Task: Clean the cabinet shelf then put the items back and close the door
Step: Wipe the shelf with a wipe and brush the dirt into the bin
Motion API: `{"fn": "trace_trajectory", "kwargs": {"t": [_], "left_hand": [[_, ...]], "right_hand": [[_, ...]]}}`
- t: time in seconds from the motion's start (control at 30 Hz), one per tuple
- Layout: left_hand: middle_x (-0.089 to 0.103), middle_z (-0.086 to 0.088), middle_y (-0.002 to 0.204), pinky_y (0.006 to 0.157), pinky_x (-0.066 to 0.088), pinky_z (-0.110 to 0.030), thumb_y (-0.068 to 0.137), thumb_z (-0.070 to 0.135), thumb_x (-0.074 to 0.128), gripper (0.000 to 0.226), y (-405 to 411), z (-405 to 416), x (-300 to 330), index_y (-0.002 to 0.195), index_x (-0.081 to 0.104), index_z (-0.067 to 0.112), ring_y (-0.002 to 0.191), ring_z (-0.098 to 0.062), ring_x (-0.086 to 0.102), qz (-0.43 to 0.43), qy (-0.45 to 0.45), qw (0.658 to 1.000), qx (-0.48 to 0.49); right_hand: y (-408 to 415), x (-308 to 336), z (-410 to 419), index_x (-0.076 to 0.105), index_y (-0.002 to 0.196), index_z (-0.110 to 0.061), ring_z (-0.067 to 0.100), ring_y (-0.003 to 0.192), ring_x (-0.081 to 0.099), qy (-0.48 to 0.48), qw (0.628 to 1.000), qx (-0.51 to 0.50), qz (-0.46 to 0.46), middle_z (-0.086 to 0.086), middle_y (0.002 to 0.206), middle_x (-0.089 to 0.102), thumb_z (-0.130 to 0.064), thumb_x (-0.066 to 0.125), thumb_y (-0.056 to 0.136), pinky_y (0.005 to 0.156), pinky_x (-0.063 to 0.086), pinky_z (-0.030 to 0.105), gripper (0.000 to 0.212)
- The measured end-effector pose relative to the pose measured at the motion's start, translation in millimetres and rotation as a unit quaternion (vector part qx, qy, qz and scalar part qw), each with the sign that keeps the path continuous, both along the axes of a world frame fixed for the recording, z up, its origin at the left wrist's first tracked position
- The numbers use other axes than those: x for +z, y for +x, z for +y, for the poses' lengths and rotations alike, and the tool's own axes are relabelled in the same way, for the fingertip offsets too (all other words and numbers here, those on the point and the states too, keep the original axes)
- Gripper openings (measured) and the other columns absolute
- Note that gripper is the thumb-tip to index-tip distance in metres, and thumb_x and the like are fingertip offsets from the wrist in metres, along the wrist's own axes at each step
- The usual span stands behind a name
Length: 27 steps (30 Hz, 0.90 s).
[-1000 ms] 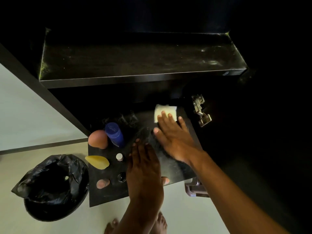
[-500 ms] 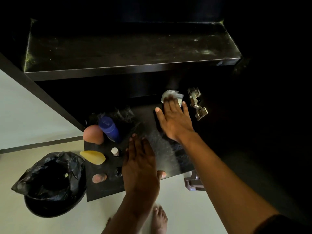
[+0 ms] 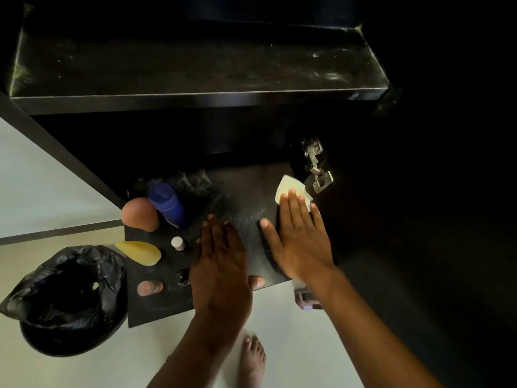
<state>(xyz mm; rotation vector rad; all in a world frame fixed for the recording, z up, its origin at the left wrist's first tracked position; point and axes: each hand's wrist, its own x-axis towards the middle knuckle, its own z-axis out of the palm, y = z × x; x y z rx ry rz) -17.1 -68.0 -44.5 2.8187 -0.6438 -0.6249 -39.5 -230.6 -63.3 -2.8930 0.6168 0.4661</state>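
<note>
A dark lower shelf (image 3: 246,191) of the cabinet holds several small items on its left part. My right hand (image 3: 299,242) lies flat with straight fingers, pressing a white wipe (image 3: 288,186) against the shelf's right end beside the hinge. My left hand (image 3: 221,264) rests flat on the shelf's front middle, thumb over the front edge. To its left stand a blue bottle (image 3: 167,204), a pink egg-shaped sponge (image 3: 140,215), a yellow drop-shaped sponge (image 3: 142,252), a small white-capped vial (image 3: 178,243), a small dark jar (image 3: 183,275) and a small pink sponge (image 3: 149,288).
A dusty black upper shelf (image 3: 195,71) overhangs the work area. A metal door hinge (image 3: 317,166) sits right of the wipe. A bin with a black bag (image 3: 67,298) stands on the pale floor at left. My bare foot (image 3: 253,359) is below.
My right hand drew the wipe back toward me along the shelf's right end after reaching deeper half a second ago. My left hand stayed planted on the shelf.
</note>
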Motion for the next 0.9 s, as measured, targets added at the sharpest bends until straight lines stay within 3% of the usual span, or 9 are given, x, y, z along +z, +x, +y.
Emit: {"fn": "trace_trajectory", "kwargs": {"t": [0.1,0.23,0.47,0.63,0.77,0.9], "left_hand": [[-0.012,-0.023,0.172,0.131,0.019,-0.042,0.087,0.071,0.063,0.126,0.1,0.4,0.9,0.163,-0.012,0.005,0.163,-0.035,-0.001,-0.008,-0.005,1.000,-0.002],[-0.006,-0.023,0.173,0.129,0.021,-0.040,0.082,0.072,0.067,0.128,0.6,0.6,3.9,0.165,-0.006,0.007,0.163,-0.034,0.004,-0.017,-0.014,1.000,-0.003],[-0.007,-0.023,0.173,0.129,0.023,-0.041,0.081,0.074,0.066,0.130,-0.4,0.9,1.6,0.165,-0.007,0.007,0.163,-0.035,0.004,-0.013,-0.019,1.000,-0.001],[0.000,-0.025,0.173,0.130,0.022,-0.047,0.079,0.061,0.079,0.129,-8.3,2.5,-7.7,0.165,0.002,0.003,0.161,-0.040,0.006,-0.038,-0.059,0.997,0.016],[0.023,-0.028,0.168,0.123,0.035,-0.053,0.084,0.048,0.075,0.105,-44.0,11.1,-11.0,0.161,0.025,-0.004,0.156,-0.044,0.027,-0.118,-0.132,0.984,-0.011],[0.035,-0.025,0.164,0.115,0.043,-0.047,0.069,0.048,0.089,0.114,-87.6,21.8,-5.5,0.156,0.037,-0.005,0.150,-0.039,0.040,-0.043,-0.082,0.995,-0.045]], "right_hand": [[41.5,2.2,-6.4,-0.008,0.165,-0.011,0.024,0.161,-0.013,0.017,0.999,-0.036,0.025,0.010,0.174,-0.012,-0.073,0.002,0.101,0.129,-0.006,0.042,0.090],[60.0,5.5,-4.6,-0.007,0.165,-0.012,0.023,0.161,-0.012,0.028,0.997,-0.053,0.043,0.009,0.174,-0.012,-0.081,0.001,0.095,0.129,-0.003,0.045,0.099],[-61.4,4.1,6.5,-0.018,0.163,-0.024,0.016,0.157,-0.024,0.031,0.998,-0.035,0.029,-0.005,0.171,-0.024,-0.083,-0.003,0.093,0.131,-0.005,0.041,0.093],[-101.3,7.0,17.8,-0.021,0.160,-0.029,0.013,0.155,-0.023,0.012,0.998,-0.046,0.047,-0.007,0.169,-0.024,-0.087,-0.028,0.076,0.124,-0.015,0.033,0.102],[-68.0,5.1,11.6,-0.019,0.162,-0.023,0.019,0.157,-0.023,0.006,0.999,-0.033,0.035,-0.001,0.171,-0.021,-0.081,-0.014,0.088,0.129,-0.011,0.038,0.095],[-14.1,-5.2,-5.6,-0.009,0.165,-0.015,0.025,0.161,-0.013,0.008,1.000,-0.005,0.005,0.008,0.174,-0.011,-0.074,-0.004,0.096,0.131,-0.007,0.043,0.091]]}}
